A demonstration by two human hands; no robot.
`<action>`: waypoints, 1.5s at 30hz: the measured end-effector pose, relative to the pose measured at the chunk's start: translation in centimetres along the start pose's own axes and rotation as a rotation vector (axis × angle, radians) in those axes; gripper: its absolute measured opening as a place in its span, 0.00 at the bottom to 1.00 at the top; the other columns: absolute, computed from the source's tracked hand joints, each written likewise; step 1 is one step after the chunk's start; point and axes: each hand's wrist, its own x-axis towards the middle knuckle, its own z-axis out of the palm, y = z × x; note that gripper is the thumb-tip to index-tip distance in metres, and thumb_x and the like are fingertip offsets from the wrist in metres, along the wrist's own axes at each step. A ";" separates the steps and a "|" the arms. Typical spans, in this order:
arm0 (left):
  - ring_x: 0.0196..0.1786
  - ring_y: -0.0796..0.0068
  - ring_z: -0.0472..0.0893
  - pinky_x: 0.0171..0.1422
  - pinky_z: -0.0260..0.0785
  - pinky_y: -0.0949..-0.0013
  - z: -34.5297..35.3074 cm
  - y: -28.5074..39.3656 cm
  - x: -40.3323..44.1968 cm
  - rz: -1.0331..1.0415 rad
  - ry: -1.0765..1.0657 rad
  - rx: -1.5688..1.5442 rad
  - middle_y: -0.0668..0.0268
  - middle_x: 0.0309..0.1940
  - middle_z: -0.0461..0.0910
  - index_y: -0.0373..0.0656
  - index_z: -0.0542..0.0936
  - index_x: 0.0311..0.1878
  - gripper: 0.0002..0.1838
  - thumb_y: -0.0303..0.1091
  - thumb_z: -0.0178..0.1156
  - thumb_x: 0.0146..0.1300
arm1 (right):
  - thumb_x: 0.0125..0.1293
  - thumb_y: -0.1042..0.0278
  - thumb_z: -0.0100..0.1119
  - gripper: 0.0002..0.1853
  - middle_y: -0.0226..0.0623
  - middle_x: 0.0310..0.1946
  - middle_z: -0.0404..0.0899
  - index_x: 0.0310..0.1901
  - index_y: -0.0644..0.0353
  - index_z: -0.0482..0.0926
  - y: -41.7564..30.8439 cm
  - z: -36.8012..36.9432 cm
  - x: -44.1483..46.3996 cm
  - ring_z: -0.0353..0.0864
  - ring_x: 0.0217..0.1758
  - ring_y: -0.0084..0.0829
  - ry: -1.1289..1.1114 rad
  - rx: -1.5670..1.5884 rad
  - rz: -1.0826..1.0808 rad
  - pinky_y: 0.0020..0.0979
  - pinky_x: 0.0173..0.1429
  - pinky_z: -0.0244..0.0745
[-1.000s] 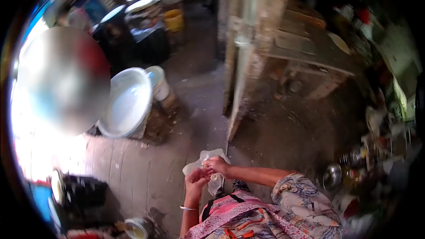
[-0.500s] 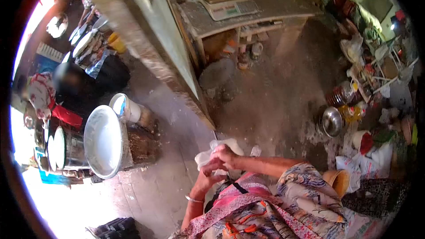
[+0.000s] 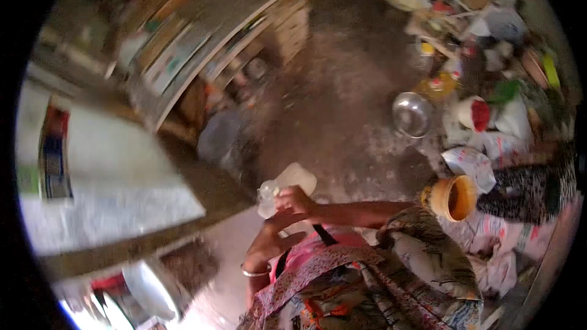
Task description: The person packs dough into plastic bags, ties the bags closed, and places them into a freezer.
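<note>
Close together in front of my body are my left hand [image 3: 269, 241] and my right hand [image 3: 297, 203]. Pale, translucent plastic [image 3: 298, 178] shows just beyond them. My right hand is curled, its fingers on something small against the plastic that I cannot make out. The fingers of my left hand are spread just below the right hand, with nothing seen in them. A bangle [image 3: 255, 273] circles my left wrist. Below both hands lies the patterned cloth [image 3: 379, 269] of my clothing.
A steel bowl [image 3: 412, 115] stands on the floor at right, near an orange tub [image 3: 452, 198], a white container with red contents [image 3: 474, 114] and plastic bags [image 3: 469, 168]. A wooden table [image 3: 214, 36] is at upper left. A pale door panel [image 3: 134, 171] stands at left.
The view has swung right, past the door panel towards the floor items. The large white basin has shifted to the lower left. My left hand's fingers have spread apart from my right hand.
</note>
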 end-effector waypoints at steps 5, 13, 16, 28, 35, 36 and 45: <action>0.39 0.74 0.75 0.38 0.69 0.74 -2.4 -1.9 8.2 -0.080 0.283 -0.327 0.61 0.35 0.76 0.37 0.75 0.38 0.11 0.21 0.55 0.48 | 0.46 0.66 0.56 0.09 0.33 0.20 0.71 0.25 0.64 0.73 1.7 -9.9 0.7 0.71 0.24 0.24 0.489 0.945 0.801 0.27 0.27 0.65; 0.25 0.74 0.76 0.27 0.67 0.76 -8.7 -16.8 16.5 -0.383 0.504 -0.718 0.61 0.27 0.77 0.37 0.76 0.29 0.08 0.32 0.54 0.51 | 0.46 0.69 0.54 0.07 0.31 0.15 0.66 0.21 0.63 0.69 5.4 -27.5 4.7 0.63 0.17 0.20 0.824 0.758 0.744 0.24 0.24 0.57; 0.21 0.71 0.75 0.23 0.66 0.75 -13.4 -23.1 22.6 -0.434 0.229 0.170 0.60 0.26 0.77 0.36 0.74 0.31 0.14 0.40 0.52 0.51 | 0.46 0.69 0.54 0.09 0.28 0.11 0.62 0.17 0.61 0.66 9.4 -33.8 6.8 0.59 0.15 0.21 0.976 0.740 0.722 0.25 0.22 0.55; 0.43 0.74 0.72 0.45 0.65 0.70 -14.7 -3.0 67.2 0.087 -0.211 -0.117 0.62 0.40 0.73 0.37 0.69 0.48 0.24 0.31 0.61 0.45 | 0.47 0.70 0.57 0.10 0.31 0.11 0.65 0.16 0.64 0.68 18.1 -55.2 12.5 0.61 0.12 0.22 1.227 0.322 0.865 0.26 0.16 0.54; 0.42 0.57 0.72 0.47 0.63 0.61 -0.8 8.6 79.7 0.821 -0.179 0.234 0.56 0.40 0.71 0.40 0.65 0.49 0.33 0.32 0.64 0.35 | 0.46 0.68 0.54 0.10 0.31 0.13 0.67 0.17 0.65 0.69 23.7 -65.6 17.5 0.64 0.15 0.21 1.254 0.426 0.704 0.25 0.18 0.57; 0.42 0.57 0.72 0.47 0.63 0.61 -0.3 8.3 81.1 0.822 -0.188 0.244 0.56 0.40 0.71 0.40 0.65 0.49 0.33 0.32 0.64 0.35 | 0.46 0.68 0.54 0.10 0.31 0.13 0.67 0.17 0.65 0.69 24.6 -66.3 17.5 0.64 0.15 0.21 1.263 0.435 0.697 0.25 0.18 0.57; 0.33 0.55 0.71 0.38 0.61 0.60 0.8 5.3 96.1 0.638 -0.131 0.057 0.56 0.28 0.72 0.38 0.70 0.31 0.11 0.30 0.56 0.43 | 0.46 0.70 0.51 0.06 0.31 0.14 0.67 0.19 0.62 0.66 30.2 -77.5 22.0 0.67 0.19 0.20 1.197 0.578 0.562 0.22 0.23 0.59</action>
